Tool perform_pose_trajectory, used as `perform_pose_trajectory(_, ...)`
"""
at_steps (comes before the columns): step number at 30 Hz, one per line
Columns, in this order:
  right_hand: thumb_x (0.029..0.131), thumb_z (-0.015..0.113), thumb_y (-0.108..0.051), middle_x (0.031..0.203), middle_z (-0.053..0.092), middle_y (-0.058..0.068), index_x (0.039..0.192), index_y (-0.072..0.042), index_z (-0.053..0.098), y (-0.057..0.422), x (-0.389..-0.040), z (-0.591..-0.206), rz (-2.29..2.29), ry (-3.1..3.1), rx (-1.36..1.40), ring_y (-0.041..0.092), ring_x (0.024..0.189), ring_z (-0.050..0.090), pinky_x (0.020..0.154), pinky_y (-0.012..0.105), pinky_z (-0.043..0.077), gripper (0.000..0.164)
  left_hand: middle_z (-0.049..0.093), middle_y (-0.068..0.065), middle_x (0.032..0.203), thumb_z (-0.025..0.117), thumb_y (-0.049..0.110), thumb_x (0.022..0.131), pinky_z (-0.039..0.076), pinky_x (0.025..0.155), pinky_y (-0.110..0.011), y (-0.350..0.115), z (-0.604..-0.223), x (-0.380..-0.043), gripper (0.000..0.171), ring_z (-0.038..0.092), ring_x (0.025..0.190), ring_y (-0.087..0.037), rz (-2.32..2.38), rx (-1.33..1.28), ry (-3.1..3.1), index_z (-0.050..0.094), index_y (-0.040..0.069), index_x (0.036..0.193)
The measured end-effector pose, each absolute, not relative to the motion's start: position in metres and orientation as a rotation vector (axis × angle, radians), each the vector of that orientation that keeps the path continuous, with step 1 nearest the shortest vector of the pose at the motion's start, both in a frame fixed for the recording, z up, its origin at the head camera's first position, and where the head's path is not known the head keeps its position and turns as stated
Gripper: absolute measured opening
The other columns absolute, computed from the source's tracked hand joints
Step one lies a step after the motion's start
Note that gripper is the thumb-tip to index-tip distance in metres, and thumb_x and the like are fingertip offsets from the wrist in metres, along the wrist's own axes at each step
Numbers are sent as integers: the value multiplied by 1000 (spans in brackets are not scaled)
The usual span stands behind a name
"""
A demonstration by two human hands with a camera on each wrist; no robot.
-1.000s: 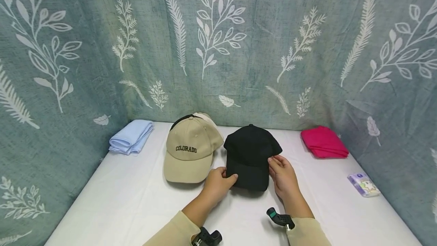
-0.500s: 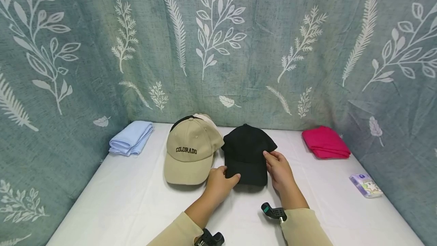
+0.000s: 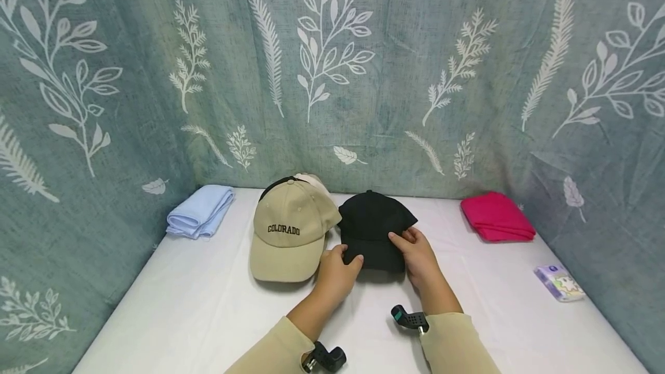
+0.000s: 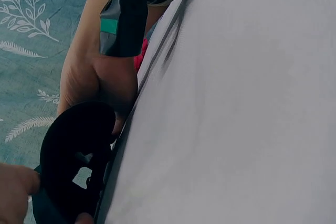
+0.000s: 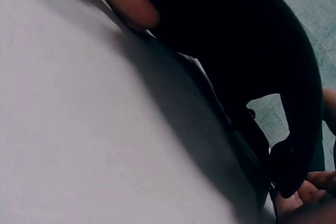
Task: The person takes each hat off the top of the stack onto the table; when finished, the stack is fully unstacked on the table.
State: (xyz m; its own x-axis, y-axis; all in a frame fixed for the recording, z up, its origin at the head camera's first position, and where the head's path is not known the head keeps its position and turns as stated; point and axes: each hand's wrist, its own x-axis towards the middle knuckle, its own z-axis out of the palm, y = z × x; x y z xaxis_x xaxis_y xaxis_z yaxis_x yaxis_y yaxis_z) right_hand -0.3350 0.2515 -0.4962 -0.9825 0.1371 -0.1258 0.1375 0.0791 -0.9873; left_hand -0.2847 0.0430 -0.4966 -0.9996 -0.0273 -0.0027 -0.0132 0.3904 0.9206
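A black baseball cap [image 3: 371, 218] stands at the middle back of the table, its brim toward me. My left hand [image 3: 336, 276] pinches the brim at its left corner, thumb near the front edge. At the cap's right side my right hand [image 3: 422, 258] grips the lower rim, thumb in front and fingers partly hidden behind. The left wrist view shows the underside of the black cap [image 4: 79, 124] between both hands. Close on the left sits a beige cap [image 3: 287, 224] lettered COLORADO, with black and whitish cap edges showing behind it.
Folded light-blue cloth [image 3: 200, 209] lies at the back left, and folded crimson cloth [image 3: 496, 217] at the back right. A small purple-and-white packet [image 3: 559, 283] is near the right edge. Leaf-patterned curtain [image 3: 332, 74] surrounds the white table [image 3: 197, 305] at back and sides.
The black cap has shifted slightly left, toward the beige cap, and its brim's front edge appears farther back. My right hand has moved left with it, its thumb now farther onto the front.
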Motion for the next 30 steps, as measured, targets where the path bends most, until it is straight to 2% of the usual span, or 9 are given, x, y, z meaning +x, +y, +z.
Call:
perform_pose_trajectory(5, 100, 71, -24, 171, 21, 26, 166, 2, 8, 250, -336, -498, -2076, 2341, 220, 38, 159, 21, 129, 48, 23, 95, 47, -28, 148, 74, 37, 93, 44, 114, -55, 40, -496, -283, 69, 48, 139, -40, -1728, 9, -2626, 54, -1, 148)
perform_pose_trajectory(11, 102, 69, -21, 170, 26, 23, 165, 3, 18, 251, -337, -499, -2004, 2404, 163, 37, 158, 26, 129, 47, 26, 85, 41, -27, 151, 79, 45, 89, 43, 114, -56, 34, -498, -284, 84, 46, 140, -41, -1689, -79, -2701, 47, 0, 153)
perform_pose_trajectory(17, 101, 70, -24, 169, 30, 20, 163, 1, 29, 250, -336, -499, -1960, 2448, 175, 35, 157, 30, 128, 46, 27, 78, 46, -27, 151, 79, 50, 89, 42, 116, -56, 29, -498, -284, 86, 47, 142, -41, -1598, -87, -2735, 49, -2, 151)
perform_pose_trajectory(25, 103, 67, -21, 167, 34, 21, 161, 2, 32, 251, -334, -499, -2001, 2432, 186, 34, 157, 31, 128, 45, 28, 71, 45, -28, 151, 79, 46, 91, 42, 116, -57, 30, -501, -285, 84, 47, 142, -42, -1615, -90, -2703, 47, -2, 153)
perform_pose_trajectory(26, 104, 66, -20, 167, 34, 22, 161, 3, 32, 251, -332, -496, -2020, 2405, 188, 34, 157, 30, 128, 46, 27, 70, 46, -28, 150, 79, 44, 91, 43, 115, -57, 31, -502, -284, 83, 50, 139, -40, -1618, -85, -2694, 48, -2, 152)
perform_pose_trajectory(28, 105, 64, -18, 167, 34, 23, 161, 3, 31, 253, -328, -493, -2076, 2340, 198, 35, 157, 30, 129, 47, 25, 68, 48, -26, 146, 79, 41, 91, 50, 107, -50, 32, -505, -284, 79, 60, 122, -32, -1630, -79, -2676, 50, -2, 151)
perform_pose_trajectory(30, 106, 63, -18, 166, 34, 22, 161, 3, 31, 256, -326, -492, -2116, 2295, 214, 34, 157, 30, 129, 48, 24, 67, 50, -23, 141, 78, 38, 92, 53, 96, -42, 34, -507, -283, 73, 62, 104, -22, -1650, -70, -2653, 52, -2, 148)
